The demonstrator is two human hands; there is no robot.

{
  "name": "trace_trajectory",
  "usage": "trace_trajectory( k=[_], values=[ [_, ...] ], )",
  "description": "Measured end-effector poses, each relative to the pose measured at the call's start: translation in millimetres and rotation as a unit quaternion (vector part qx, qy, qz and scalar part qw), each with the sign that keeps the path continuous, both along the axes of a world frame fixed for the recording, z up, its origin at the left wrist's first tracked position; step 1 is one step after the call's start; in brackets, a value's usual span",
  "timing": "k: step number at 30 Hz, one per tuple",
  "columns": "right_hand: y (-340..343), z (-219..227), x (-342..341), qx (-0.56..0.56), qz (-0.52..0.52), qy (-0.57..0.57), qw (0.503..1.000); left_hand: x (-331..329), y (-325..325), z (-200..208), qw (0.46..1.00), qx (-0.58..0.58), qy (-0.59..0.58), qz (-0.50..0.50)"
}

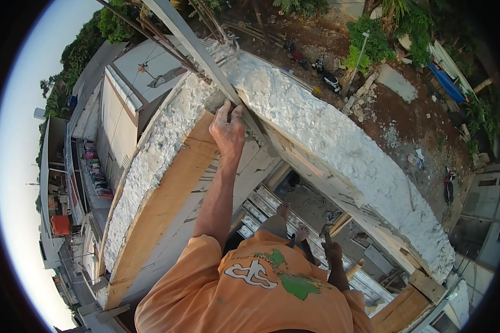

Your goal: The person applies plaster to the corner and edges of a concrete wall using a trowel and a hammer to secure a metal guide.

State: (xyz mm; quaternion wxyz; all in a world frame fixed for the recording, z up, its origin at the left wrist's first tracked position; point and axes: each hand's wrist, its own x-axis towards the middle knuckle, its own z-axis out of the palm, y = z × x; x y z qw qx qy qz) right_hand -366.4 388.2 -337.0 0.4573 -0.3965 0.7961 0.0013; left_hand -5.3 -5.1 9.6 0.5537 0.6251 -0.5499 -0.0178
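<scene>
The left hand [228, 133], upper centre, rests bent fingers against a post [197, 51] at the rough wall's [316, 122] corner; whether they grip cannot be told. Lower right of centre, the right hand [333, 253] clenches a hammer [326, 231] in open room inside the wall edge. Beyond, upper right, spreads a yard [380, 125].

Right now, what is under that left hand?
Beside the left hand, a wooden board shows on one side and a long grey bar just beyond. Whatever lies directly under the palm is covered.
</scene>
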Motion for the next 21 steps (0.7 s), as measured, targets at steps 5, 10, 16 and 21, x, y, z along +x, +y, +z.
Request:
trace_trajectory(
  k=[5,10,16,21],
  values=[
    [16,0,-14,0.031,-0.021,-0.007,0.999,3,3,2,1.0,-0.016,0.006,-0.006],
    [26,3,-20,0.065,0.033,0.037,0.997,3,1,-2,1.0,-0.026,0.004,-0.005],
    [19,31,-13,0.119,0.168,0.022,0.978,2,1,-4,0.999,-0.042,-0.008,0.014],
    [4,46,1,0.019,0.13,0.014,0.991,3,2,-3,1.0,-0.029,-0.003,0.013]
  ],
)
